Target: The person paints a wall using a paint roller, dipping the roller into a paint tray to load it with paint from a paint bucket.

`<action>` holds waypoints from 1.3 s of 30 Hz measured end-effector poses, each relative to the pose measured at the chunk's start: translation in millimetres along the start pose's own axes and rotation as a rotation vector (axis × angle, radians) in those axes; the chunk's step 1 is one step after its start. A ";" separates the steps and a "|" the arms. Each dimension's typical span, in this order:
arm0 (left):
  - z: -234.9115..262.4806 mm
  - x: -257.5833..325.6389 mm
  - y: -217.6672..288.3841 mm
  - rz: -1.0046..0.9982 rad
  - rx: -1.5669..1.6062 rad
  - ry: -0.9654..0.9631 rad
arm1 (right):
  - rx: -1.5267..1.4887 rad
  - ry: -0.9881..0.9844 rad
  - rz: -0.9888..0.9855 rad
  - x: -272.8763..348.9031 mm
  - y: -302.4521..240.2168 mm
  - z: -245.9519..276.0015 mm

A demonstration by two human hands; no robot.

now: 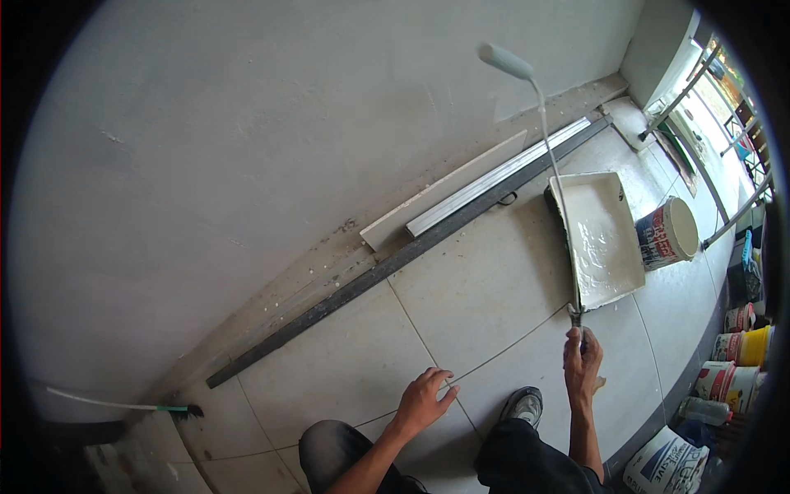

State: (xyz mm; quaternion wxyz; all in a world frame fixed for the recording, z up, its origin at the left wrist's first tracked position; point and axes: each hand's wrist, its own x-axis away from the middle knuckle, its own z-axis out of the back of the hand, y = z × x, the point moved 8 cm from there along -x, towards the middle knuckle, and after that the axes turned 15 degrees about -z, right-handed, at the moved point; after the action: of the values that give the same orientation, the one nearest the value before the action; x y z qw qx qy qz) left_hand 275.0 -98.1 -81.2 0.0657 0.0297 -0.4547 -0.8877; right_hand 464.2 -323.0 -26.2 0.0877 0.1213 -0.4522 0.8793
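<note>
My right hand (583, 362) is closed round the handle of a long-framed paint roller (506, 61). Its pale, paint-coated sleeve is raised toward the grey wall (313, 123), and I cannot tell whether it touches. Behind the roller's thin rod, a paint tray (613, 247) with wet off-white paint lies on the tiled floor. Empty, with fingers loosely bent and apart, my left hand (425, 401) hovers over the floor above my knee.
A paint bucket (668, 234) stands right of the tray. Along the wall's foot lie a dark metal bar (329, 301), a silvery profile (494, 181) and a pale board (444, 189). Several tubs (728, 375) and a white sack (665, 463) line the right side; a brush (177, 409) is at far left.
</note>
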 end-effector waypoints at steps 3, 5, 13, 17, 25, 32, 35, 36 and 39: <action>-3.7 1.0 -1.2 0.003 -0.004 -0.018 | 0.159 0.147 0.082 -5.2 12.4 16.1; -5.7 -3.4 0.2 0.016 0.009 -0.037 | 0.216 0.224 0.124 -8.5 11.4 21.2; -4.5 -0.8 -6.1 0.035 0.024 -0.041 | 0.340 0.141 0.263 -63.0 29.0 -46.9; 7.2 5.4 -11.1 0.054 -0.003 -0.015 | 0.347 0.123 0.311 -94.4 43.9 -60.8; -4.9 -2.4 -5.1 0.047 -0.004 -0.064 | 0.315 0.188 0.329 -124.8 -27.0 -13.8; -14.3 -9.9 2.5 0.011 0.000 -0.079 | 0.153 0.216 0.334 -96.0 -75.5 -14.9; -18.1 -13.4 5.9 0.038 0.031 -0.074 | 0.271 0.263 0.412 -105.7 -48.4 -24.9; -18.0 -11.5 4.1 0.073 0.053 -0.082 | 0.269 0.258 0.416 -106.9 -34.9 -27.6; -8.6 -8.3 4.0 0.004 -0.011 -0.035 | 0.411 0.251 0.426 -105.5 4.1 -41.3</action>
State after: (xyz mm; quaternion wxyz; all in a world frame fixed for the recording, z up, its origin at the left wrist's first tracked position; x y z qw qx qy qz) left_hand 284.6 -106.2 -83.1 0.0598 0.0130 -0.4508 -0.8905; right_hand 558.4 -296.3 -83.5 -0.0694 -0.0703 -0.2659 0.9589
